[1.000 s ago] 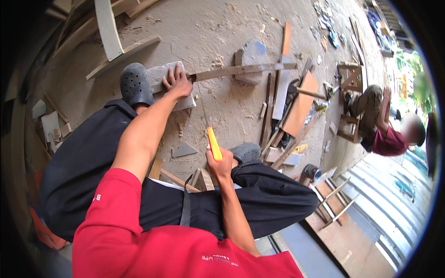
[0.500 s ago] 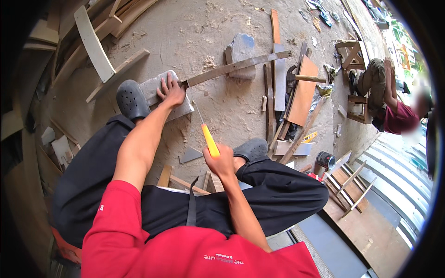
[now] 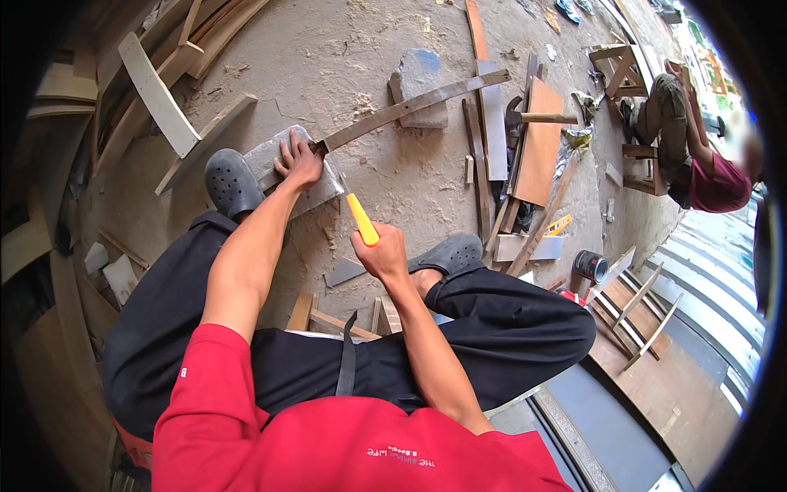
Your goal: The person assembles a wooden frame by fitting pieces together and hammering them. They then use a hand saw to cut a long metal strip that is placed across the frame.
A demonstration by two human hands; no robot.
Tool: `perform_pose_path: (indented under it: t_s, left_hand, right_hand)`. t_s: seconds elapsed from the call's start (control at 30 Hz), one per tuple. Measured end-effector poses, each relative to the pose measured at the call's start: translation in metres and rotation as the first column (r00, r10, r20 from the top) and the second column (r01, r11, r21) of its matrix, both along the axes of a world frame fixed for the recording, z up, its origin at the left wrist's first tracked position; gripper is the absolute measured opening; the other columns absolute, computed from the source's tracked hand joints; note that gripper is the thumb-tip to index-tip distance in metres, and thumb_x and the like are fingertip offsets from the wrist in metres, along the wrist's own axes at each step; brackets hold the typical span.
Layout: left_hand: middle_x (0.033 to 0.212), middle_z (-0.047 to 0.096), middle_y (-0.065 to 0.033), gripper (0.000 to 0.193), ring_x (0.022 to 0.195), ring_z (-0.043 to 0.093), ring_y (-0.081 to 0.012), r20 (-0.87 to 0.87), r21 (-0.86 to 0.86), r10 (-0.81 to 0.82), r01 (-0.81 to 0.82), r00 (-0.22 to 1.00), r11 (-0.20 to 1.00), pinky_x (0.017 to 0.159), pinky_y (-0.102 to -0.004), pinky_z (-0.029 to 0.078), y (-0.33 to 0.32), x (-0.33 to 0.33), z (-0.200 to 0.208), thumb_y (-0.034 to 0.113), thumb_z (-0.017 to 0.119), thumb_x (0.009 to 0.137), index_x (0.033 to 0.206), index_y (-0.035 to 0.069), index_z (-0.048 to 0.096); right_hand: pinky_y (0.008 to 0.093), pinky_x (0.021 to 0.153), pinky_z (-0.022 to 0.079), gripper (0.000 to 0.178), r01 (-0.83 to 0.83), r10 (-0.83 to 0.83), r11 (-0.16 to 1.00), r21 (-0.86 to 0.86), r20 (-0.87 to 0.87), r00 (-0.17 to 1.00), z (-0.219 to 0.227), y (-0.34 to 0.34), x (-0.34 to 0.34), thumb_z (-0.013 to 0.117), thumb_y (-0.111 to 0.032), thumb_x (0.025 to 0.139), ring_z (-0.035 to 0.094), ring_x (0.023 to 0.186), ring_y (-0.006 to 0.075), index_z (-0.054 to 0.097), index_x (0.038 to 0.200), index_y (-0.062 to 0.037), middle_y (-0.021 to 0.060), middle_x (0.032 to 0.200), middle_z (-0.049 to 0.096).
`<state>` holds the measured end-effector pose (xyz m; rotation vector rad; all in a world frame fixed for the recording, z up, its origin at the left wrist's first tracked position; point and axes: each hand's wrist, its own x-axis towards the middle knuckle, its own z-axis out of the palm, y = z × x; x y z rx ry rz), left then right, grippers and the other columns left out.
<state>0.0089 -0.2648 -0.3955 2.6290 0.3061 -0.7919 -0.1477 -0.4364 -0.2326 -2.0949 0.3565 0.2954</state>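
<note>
My left hand (image 3: 301, 164) lies with fingers spread over one end of a long curved wooden strip (image 3: 410, 104), pressing it on a grey block (image 3: 283, 143). The strip reaches off to the upper right, over a second grey block (image 3: 420, 86). Closed around the yellow handle of a hand saw (image 3: 362, 220) is my right hand (image 3: 381, 250). The saw's thin blade shows nearly edge-on, pointing toward the strip just right of my left hand; its teeth cannot be made out. My left foot is beside the first block.
A hammer (image 3: 541, 118) lies across boards (image 3: 539, 156) on the right. Nearby are a paint can (image 3: 590, 266), a yellow tool (image 3: 559, 225) and a slatted wooden piece (image 3: 639, 303). Scrap wood (image 3: 160, 94) is piled at left. Another person (image 3: 713, 176) sits at far right by wooden stools.
My right hand has pushed the saw forward, away from my body, and less blade shows. My left hand stays on the strip. The whole view has shifted slightly.
</note>
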Motion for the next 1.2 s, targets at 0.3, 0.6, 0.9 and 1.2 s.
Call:
perform_pose_path:
  t_s: [0.3, 0.6, 0.9, 1.2]
  left_hand:
    - [0.160, -0.010, -0.0065, 0.069, 0.145, -0.012, -0.0343, 0.000, 0.020, -0.029, 0.029, 1.000, 0.999, 0.109, -0.0622, -0.004, 0.001, 0.001, 0.001, 0.054, 0.033, 0.096, 0.143, 0.004, 0.026]
    - [0.160, -0.009, -0.0064, 0.067, 0.145, -0.014, -0.0338, -0.024, 0.061, -0.049, 0.051, 0.999, 0.997, 0.109, -0.0620, -0.003, 0.003, 0.001, -0.005, 0.053, 0.034, 0.094, 0.143, 0.007, 0.027]
    - [0.160, -0.010, -0.0041, 0.069, 0.145, -0.012, -0.0326, -0.047, 0.044, -0.005, 0.007, 0.999, 0.999, 0.110, -0.0626, -0.002, 0.000, 0.002, -0.003, 0.057, 0.036, 0.093, 0.143, 0.010, 0.030]
    - [0.160, -0.009, -0.0057, 0.062, 0.146, -0.010, -0.0325, -0.079, 0.111, -0.047, 0.056, 0.996, 0.992, 0.112, -0.0605, 0.000, -0.004, -0.004, 0.017, 0.051, 0.035, 0.097, 0.145, 0.012, 0.028]
  right_hand:
    - [0.0449, 0.059, 0.048, 0.023, -0.070, 0.073, 0.996, -0.056, 0.053, 0.996, -0.006, -0.001, -0.007, 0.064, -0.024, 0.076, 0.061, 0.062, 0.0402, 0.066, 0.076, -0.0011, 0.0219, 0.066, 0.061]
    - [0.0467, 0.066, 0.052, 0.027, -0.084, 0.084, 0.995, -0.058, -0.008, 0.996, 0.001, 0.001, 0.003, 0.065, -0.030, 0.075, 0.063, 0.066, 0.0397, 0.069, 0.083, -0.0053, 0.0223, 0.072, 0.064]
    - [0.0453, 0.060, 0.049, 0.023, 0.027, -0.027, 0.999, 0.025, -0.018, 0.999, 0.009, -0.016, -0.006, 0.063, -0.023, 0.074, 0.061, 0.062, 0.0417, 0.066, 0.074, -0.0007, 0.0230, 0.065, 0.060]
    - [0.0421, 0.056, 0.047, 0.026, 0.070, -0.066, 0.996, 0.057, -0.061, 0.996, 0.040, -0.015, -0.045, 0.064, -0.024, 0.075, 0.060, 0.059, 0.0389, 0.063, 0.072, 0.0017, 0.0233, 0.063, 0.059]
